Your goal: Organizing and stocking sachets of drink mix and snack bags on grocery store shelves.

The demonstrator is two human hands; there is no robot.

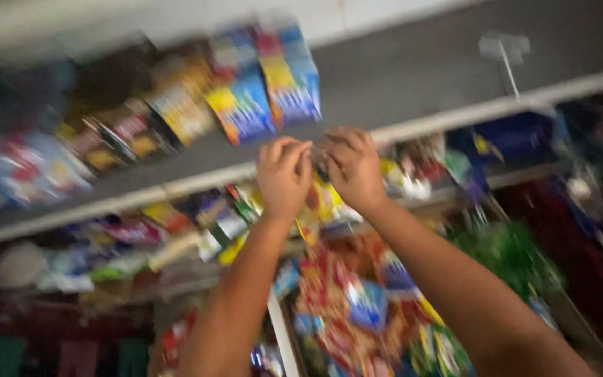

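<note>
Reaching up, both bare forearms rising from 6 o'clock toward frame centre. Left hand [284, 174] fingers curled inward, knuckles up; right hand [352, 167] just beside it at 3 o'clock, fingers bent likewise. Fingertips of both nearly meeting at a pale shelf rail [176, 187], a long flat strip running diagonally from 8 o'clock to 2 o'clock. Grip on each: clenched-looking, yet cannot tell whether pinching anything, motion blur too heavy. Nearest thing: small yellow packet [326, 199], glossy, crinkled, directly below the two hands, partly hidden by them; contact unclear.

Above at 11 o'clock: hanging strips of blue-and-yellow sachets [273, 94], shiny foil, rectangular, overlapping like tiles. Further toward 9 o'clock: brown and orange packets [141, 126], smeared. Behind them grey flat wall panel [413, 66], matte. At 1 o'clock: clear plastic hook [504, 52] sticking out, thin stem, flat tab on top.

Below at 6 o'clock, between the forearms: bunch of red snack packets [336, 300], wrinkled plastic, blue patches. At 4 o'clock: green leafy-looking bundle [507, 255], soft outline. At 8 o'clock: mixed white and coloured pouches [106, 251] under the rail.

Open room: only the grey panel strip above the hands, from 12 to 2 o'clock; elsewhere packed goods crowding edges.
</note>
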